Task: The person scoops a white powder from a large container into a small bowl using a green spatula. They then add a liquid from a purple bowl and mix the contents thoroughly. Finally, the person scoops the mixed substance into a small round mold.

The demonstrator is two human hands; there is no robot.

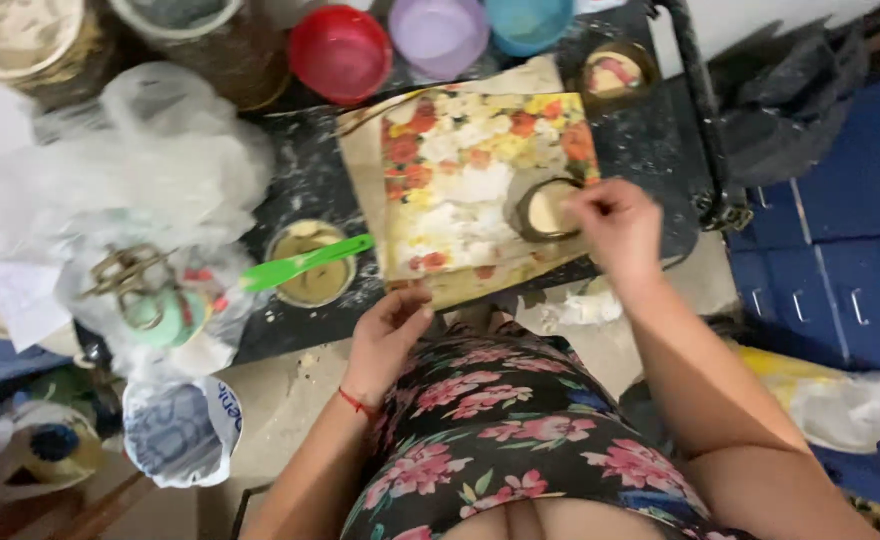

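Observation:
A floral panel [460,170] with red, yellow and white flowers lies on a brown board on the dark worktop [310,180]. A small round tin [542,210] of pale paste sits on the panel's right side. My right hand [615,225] hovers beside the tin with fingers pinched together, fingertips at its rim. I cannot tell whether they hold anything. My left hand [388,330] grips the near edge of the board. A red thread circles that wrist.
A tin of paste with a green spatula [305,262] lies to the left. Red [340,52], purple [440,32] and blue [528,20] bowls stand at the back. Crumpled plastic bags [150,170] fill the left. Blue crates [840,270] stand right.

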